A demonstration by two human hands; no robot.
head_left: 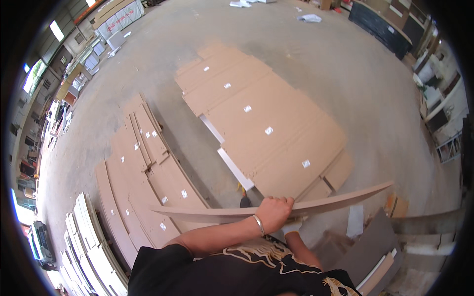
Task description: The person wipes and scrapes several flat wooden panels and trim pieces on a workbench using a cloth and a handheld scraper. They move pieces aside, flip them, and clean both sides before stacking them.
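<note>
A long, narrow brown board [340,196] spans the front of my body from left to right, held on edge. My left hand [274,214], with a bangle at its wrist, is closed over the board's upper edge near the middle, knuckles up. My right hand [292,226], which looks covered by a pale glove, is just below the board, close to my left hand. Its fingers are hidden, so its grip does not show. Past the board, a wide stack of flat brown panels [286,118] with small white labels lies low over the floor.
Stepped stacks of brown panels [126,172] lie to my left, with white panels [96,241] beyond them. Dark grey boards [368,241] lean at my lower right. A grey floor aisle [182,128] runs between the stacks. A dark curved counter [377,29] stands far right.
</note>
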